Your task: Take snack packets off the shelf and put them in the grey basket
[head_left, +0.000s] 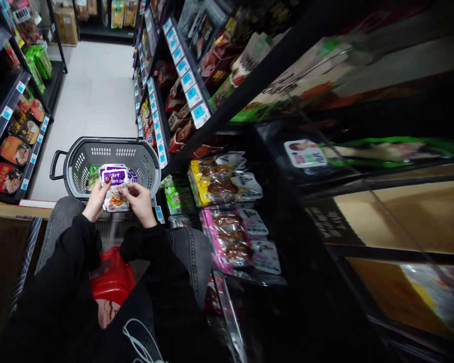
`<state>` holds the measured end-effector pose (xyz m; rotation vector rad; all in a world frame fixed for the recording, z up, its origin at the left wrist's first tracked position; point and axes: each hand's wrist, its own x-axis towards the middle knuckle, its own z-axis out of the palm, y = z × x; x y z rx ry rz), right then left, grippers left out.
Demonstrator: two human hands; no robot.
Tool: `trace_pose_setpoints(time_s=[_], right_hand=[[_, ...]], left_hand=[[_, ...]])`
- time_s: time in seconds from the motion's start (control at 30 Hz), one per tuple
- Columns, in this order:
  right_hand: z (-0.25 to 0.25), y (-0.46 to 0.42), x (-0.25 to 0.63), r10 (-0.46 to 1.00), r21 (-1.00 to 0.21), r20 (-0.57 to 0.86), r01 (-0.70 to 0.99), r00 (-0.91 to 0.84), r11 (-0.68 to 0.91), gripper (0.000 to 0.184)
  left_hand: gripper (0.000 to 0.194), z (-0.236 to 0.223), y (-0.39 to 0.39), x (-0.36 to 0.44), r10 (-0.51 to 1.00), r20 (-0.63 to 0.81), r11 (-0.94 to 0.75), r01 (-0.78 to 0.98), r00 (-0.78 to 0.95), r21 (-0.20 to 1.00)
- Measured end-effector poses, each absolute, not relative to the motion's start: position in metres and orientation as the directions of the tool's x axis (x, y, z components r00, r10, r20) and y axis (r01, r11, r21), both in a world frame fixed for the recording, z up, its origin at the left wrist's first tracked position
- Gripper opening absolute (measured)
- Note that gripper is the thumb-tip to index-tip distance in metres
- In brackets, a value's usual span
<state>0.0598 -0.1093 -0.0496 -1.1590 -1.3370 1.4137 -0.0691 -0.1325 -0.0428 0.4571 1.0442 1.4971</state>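
Observation:
Several purple-and-white snack packets (pixel 115 189) are fanned in a small stack between my hands, over the near rim of a grey shopping basket (pixel 75 176). My left hand (pixel 95 200) is closed on the stack's left edge, thumb on the front. With thumb and fingers pinched, my right hand (pixel 140 201) grips the right edge of the same packets. Inside the basket, green packets (pixel 93 174) lie to the left, and more purple packaging (pixel 132 175) shows at the right, partly hidden behind the stack.
Shelves with price tags (pixel 187 78) line the right side, holding yellow packs (pixel 215 179) and pink packs (pixel 230 237) of meat. Bowl-shaped packs (pixel 5 176) fill the left shelf. A cardboard box (pixel 11 262) stands by my left knee. A red item (pixel 113 277) sits between my legs.

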Motion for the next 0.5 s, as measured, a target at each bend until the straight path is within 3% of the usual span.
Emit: trace_pose_setpoints(time_s=[0.13, 0.5], right_hand=[[-0.047, -0.106, 0.064, 0.981, -0.993, -0.032, -0.108, -0.191, -0.054, 0.026], [-0.042, -0.102, 0.077, 0.999, -0.990, -0.033, -0.139, 0.000, -0.033, 0.027]], left_hand=[[0.055, -0.040, -0.132, -0.067, 0.942, -0.262, 0.083, -0.608, -0.211, 0.790], [0.048, -0.038, -0.132, -0.070, 0.940, -0.257, 0.067, -0.615, -0.226, 0.786]])
